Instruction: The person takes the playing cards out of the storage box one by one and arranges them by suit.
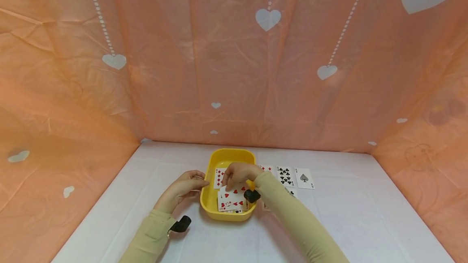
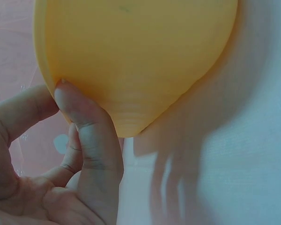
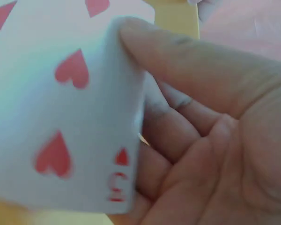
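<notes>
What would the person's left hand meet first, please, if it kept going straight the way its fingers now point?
Probably nothing new: the left hand already has a fingertip against the outer wall of the yellow plastic tray. Pushing on would only press into that left wall, though the head view leaves the exact contact point unclear.

Yellow tray point(image 1: 210, 198) — plastic, smooth, soft satin sheen; underside in the left wrist view shows faint moulding rings.

Heart card point(image 3: 70, 126) — coated paper, smooth, slightly glossy, printed red pips and a 3.

3 cards on the table point(image 1: 286, 175) — same slick card stock.

Table cover point(image 1: 365, 214) — white, matt, fine woven texture, faint fold lines.

Backdrop point(image 1: 219, 52) — thin peach sheet, creased, light sheen, white heart print.

Sleeves point(image 1: 300, 222) — matt knit cloth.
</notes>
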### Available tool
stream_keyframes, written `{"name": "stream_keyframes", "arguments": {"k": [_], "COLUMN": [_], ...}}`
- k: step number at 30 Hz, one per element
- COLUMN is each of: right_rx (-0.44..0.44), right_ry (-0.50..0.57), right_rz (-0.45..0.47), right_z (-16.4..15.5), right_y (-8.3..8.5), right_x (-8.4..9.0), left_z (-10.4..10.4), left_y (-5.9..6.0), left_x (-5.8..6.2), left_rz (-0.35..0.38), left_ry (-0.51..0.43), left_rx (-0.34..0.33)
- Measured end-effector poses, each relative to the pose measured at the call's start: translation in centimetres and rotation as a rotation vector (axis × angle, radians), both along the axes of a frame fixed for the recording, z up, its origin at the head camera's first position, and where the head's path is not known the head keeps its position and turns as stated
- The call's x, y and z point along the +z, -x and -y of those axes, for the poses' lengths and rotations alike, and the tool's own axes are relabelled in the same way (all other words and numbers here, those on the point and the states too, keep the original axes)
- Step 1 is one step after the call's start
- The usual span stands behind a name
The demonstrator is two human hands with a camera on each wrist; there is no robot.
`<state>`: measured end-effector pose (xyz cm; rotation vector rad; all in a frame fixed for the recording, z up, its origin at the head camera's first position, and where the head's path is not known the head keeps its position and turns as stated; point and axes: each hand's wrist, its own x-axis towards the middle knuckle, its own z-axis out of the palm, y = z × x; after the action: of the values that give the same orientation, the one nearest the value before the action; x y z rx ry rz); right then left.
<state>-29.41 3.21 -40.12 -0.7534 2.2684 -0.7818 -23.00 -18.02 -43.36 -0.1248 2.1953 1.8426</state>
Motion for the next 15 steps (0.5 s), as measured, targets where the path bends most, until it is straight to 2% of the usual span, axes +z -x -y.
{"name": "stream_keyframes", "arguments": {"k": [7,15], "right_rx": [-0.1,-0.233], "right_ry": [0.042,0.27], "right_rz": [-0.05,-0.018], "right_z": [-0.3,-2.0], "right_y": [0.3,0.9], "right_x": [0.3,1.9], "left_z": [0.2,0.3], "left_y": [0.1,-0.1], "left_x": [-0.2,-0.1], "left_rz": [-0.002,0.005], "left_ry": [-0.039,-0.047], "left_rx": [0.004,0.012]}}
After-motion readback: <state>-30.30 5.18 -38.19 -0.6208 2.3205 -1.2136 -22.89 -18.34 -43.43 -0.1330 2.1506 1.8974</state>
